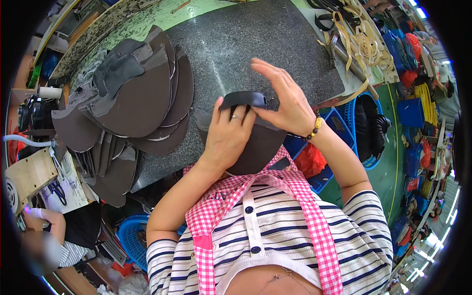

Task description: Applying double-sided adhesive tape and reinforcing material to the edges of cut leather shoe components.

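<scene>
My left hand (227, 132) has its fingers curled under a black curved strip-like piece (242, 99), gripping it just above the table. Spread fingers mark my right hand (286, 101), whose thumb reaches to the right end of that piece. Beneath both hands a dark brown rounded flat piece (260, 150) lies at the near table edge, partly covered by the left hand. On the left, a pile of similar brown rounded pieces (135, 105) overlaps, with black curved pieces (120, 73) on top.
The grey stone-like tabletop (246, 44) stretches ahead. Tangled cream straps (356, 46) lie at the far right. Blue baskets (378, 147) stand right of the table, one near a red bag (310, 161). Another blue basket (130, 241) and a person (73, 250) are at lower left.
</scene>
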A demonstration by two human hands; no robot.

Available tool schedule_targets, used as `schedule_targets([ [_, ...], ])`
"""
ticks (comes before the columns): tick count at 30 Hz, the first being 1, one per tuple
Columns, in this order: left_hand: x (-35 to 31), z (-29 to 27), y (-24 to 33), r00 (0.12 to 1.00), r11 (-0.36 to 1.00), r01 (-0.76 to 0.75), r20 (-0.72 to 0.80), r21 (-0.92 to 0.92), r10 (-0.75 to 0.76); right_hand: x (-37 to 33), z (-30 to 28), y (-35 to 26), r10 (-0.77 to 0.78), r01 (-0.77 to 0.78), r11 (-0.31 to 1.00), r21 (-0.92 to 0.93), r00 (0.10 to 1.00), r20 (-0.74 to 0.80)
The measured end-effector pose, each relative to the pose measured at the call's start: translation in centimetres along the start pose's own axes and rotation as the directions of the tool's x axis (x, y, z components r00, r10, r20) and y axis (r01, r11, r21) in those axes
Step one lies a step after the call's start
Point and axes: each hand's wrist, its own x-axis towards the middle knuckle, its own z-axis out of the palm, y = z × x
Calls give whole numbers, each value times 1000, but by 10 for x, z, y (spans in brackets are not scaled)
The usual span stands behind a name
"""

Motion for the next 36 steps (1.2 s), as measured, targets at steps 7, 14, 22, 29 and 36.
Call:
schedule_targets([
  [7,36,-42,-19,982,989,146,-121,-12,-147,-21,-1,18,65,-55,989,-139,995,70],
  [14,12,-16,-28,994,992,-108,27,64,106,-23,1,22,-110,119,980,-157,992,64],
  [22,8,-21,-32,982,995,-96,169,35,89,-33,-11,28,-244,340,909,-241,903,355],
  [29,-33,-34,-44,989,990,-13,143,-142,34,-41,-23,39,32,-37,998,53,995,91],
  [36,9,-28,-46,954,903,298,67,-309,-292,-1,7,12,185,-170,982,-82,957,222],
])
